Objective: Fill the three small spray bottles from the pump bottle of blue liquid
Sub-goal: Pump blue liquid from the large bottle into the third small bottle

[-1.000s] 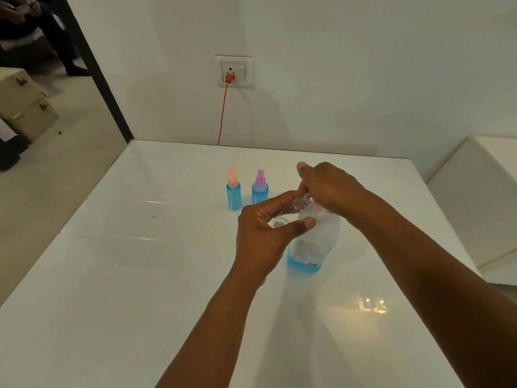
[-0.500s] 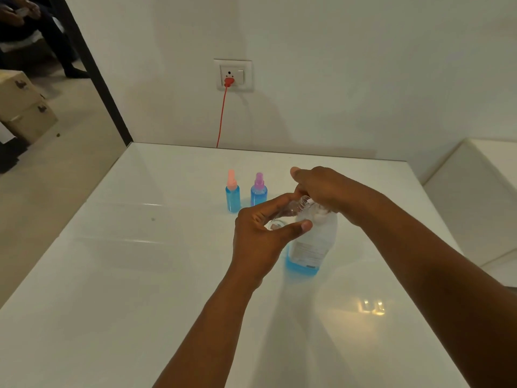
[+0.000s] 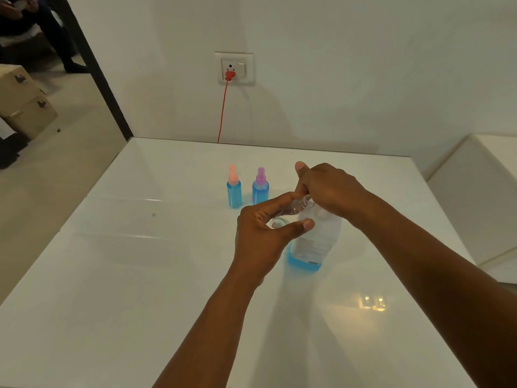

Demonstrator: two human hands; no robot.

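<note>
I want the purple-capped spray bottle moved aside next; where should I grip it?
Probably grip the purple-capped bottle round its blue body, below the cap, coming from above or its near side. It stands upright, and the pink-capped bottle stands close on its left, which narrows that side.

Glossy white table [image 3: 140, 275]; clear plastic pump bottle [image 3: 316, 242].

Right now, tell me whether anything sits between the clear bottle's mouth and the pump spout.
Nothing visible does. The left hand holds the clear bottle tilted, its mouth right at the right hand atop the pump bottle. That hand hides the spout itself.
</note>
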